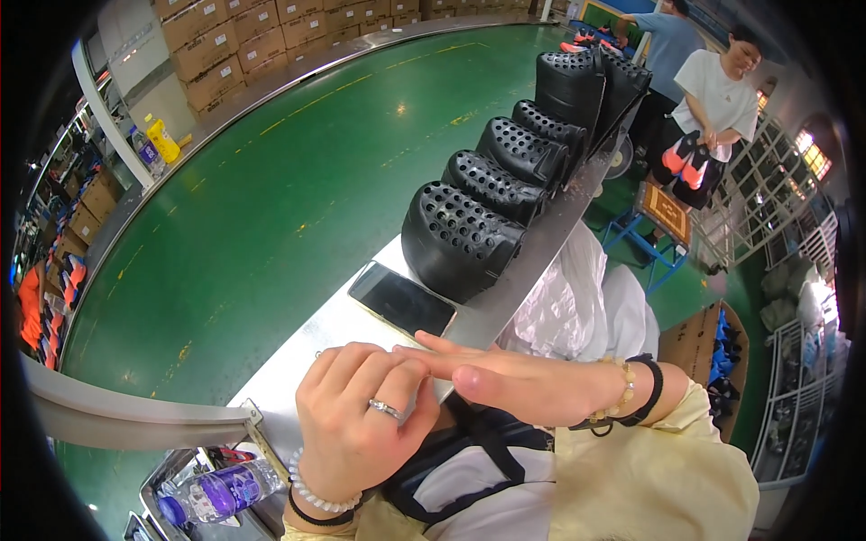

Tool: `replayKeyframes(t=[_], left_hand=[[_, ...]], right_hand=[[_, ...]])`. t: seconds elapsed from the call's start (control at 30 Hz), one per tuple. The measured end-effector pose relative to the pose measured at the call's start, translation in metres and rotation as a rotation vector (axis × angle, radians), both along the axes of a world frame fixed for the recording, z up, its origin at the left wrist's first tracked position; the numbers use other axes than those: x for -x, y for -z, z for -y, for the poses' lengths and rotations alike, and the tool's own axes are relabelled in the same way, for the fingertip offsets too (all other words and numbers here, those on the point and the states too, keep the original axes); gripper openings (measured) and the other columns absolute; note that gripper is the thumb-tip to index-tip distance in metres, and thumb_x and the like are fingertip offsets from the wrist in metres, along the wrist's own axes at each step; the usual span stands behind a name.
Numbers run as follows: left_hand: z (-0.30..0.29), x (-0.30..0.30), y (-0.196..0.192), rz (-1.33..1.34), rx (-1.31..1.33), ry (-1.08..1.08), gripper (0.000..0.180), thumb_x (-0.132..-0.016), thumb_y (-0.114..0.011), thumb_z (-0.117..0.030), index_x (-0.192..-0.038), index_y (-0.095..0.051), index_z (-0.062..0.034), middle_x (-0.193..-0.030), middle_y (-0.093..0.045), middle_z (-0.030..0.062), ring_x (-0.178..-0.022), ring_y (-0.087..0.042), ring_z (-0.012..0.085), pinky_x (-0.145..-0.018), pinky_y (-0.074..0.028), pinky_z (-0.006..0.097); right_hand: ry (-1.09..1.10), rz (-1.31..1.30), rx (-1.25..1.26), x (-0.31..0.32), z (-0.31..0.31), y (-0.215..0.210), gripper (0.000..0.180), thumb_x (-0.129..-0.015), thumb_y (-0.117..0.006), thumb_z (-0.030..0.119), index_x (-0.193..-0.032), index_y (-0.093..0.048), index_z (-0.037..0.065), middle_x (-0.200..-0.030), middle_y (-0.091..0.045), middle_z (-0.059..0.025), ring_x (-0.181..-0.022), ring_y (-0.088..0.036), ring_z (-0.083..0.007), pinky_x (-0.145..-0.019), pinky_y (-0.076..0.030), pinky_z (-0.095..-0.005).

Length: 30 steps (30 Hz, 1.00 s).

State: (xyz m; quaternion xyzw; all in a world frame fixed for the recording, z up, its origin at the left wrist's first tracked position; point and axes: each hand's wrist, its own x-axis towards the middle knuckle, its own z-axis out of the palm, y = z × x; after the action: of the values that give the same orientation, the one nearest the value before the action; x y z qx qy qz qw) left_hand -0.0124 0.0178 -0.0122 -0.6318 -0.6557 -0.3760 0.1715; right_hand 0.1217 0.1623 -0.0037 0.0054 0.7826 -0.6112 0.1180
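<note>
My left hand (356, 419) is curled, a ring on one finger and a bead bracelet at the wrist, and its fingertips touch the fingers of my right hand (505, 379). My right hand lies flat, fingers stretched leftward over the metal table (316, 347), with a black band and beads at its wrist. Neither hand holds anything. Just beyond the fingers lies a dark phone (401, 299), screen up. Behind it stands a row of several black perforated moulded shells (460, 236) running away along the table.
A green floor (271, 198) spreads left of the table, stacked cardboard boxes (234, 41) behind it. A plastic bottle with purple label (216, 494) lies lower left. White plastic bags (568, 298) sit right. Two people (713, 99) stand at the far right by a blue cart.
</note>
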Motion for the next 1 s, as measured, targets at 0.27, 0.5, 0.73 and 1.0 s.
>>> replayKeyframes(t=[0.27, 0.5, 0.73, 1.0], left_hand=[[0.002, -0.012, 0.003, -0.130, 0.048, -0.081, 0.024, -0.056, -0.072, -0.004, -0.075, -0.058, -0.0031, -0.073, -0.060, 0.0067, -0.069, -0.059, 0.0257, -0.059, -0.045, 0.036], [0.005, -0.012, 0.006, -0.155, 0.136, -0.101, 0.023, -0.059, -0.070, -0.004, -0.078, -0.057, -0.0010, -0.074, -0.056, 0.0070, -0.066, -0.056, 0.0255, -0.056, -0.042, 0.036], [0.001, -0.003, 0.006, -0.181, 0.049, -0.103, 0.021, -0.060, -0.067, -0.002, -0.078, -0.058, -0.0033, -0.072, -0.054, 0.0069, -0.066, -0.056, 0.0251, -0.056, -0.042, 0.035], [0.004, 0.014, -0.001, 0.078, -0.054, 0.024, 0.020, -0.058, -0.069, -0.001, -0.075, -0.059, -0.0066, -0.069, -0.058, 0.0034, -0.059, -0.056, 0.0214, -0.052, -0.043, 0.031]], right_hand=[[0.028, -0.006, -0.008, 0.006, 0.006, -0.002, 0.072, -0.099, -0.013, 0.054, -0.143, -0.029, -0.001, -0.151, -0.019, -0.0254, -0.143, -0.005, -0.0367, -0.115, -0.009, -0.0414], [0.006, -0.029, -0.186, 0.009, 0.011, -0.001, 0.071, -0.099, -0.014, 0.053, -0.140, -0.028, -0.003, -0.147, -0.024, -0.0288, -0.140, -0.008, -0.0460, -0.114, -0.013, -0.0496], [-0.016, -0.102, -0.256, 0.009, 0.009, 0.008, 0.069, -0.101, -0.012, 0.050, -0.140, -0.027, -0.005, -0.148, -0.022, -0.0292, -0.140, -0.009, -0.0459, -0.113, -0.014, -0.0501], [0.014, 0.018, 0.012, -0.005, 0.003, 0.006, 0.077, -0.095, -0.013, 0.064, -0.151, -0.014, 0.011, -0.156, -0.013, -0.0130, -0.145, -0.006, -0.0231, -0.110, 0.001, -0.0485]])
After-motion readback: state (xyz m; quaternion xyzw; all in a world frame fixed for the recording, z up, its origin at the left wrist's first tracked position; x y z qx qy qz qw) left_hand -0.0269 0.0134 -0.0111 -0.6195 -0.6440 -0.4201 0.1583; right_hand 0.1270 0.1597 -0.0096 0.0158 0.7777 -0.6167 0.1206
